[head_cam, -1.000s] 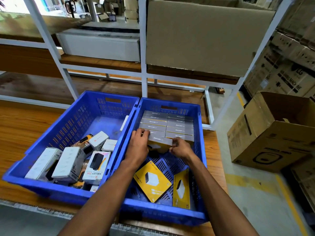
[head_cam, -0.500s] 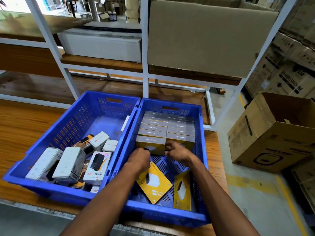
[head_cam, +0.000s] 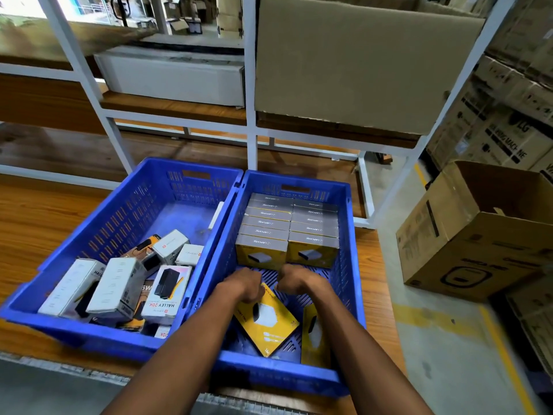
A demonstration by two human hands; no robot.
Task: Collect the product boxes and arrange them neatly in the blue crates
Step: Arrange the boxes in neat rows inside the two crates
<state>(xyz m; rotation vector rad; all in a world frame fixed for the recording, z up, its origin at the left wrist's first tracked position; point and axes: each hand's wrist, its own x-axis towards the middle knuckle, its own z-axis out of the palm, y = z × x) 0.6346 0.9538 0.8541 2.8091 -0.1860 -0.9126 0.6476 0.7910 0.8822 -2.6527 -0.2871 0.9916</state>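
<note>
Right crate (head_cam: 347, 235): two rows of upright yellow boxes (head_cam: 287, 232) at far end.
Left hand (head_cam: 244, 284): curled over flat box (head_cam: 269, 319); grip unclear.
Right hand (head_cam: 294, 281): curled, grip unclear.

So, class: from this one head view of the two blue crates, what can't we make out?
- Fingers of the left hand and right hand: curled away behind the knuckles.
- Flat yellow box: top corner under the left hand.
- Print on the grey box tops: too small.
- Left crate: bottom boxes buried beneath white boxes.

Blue slotted crates (head_cam: 344, 223); yellow boxes (head_cam: 266, 320), seemingly grey-topped; white boxes (head_cam: 118, 287).
</note>
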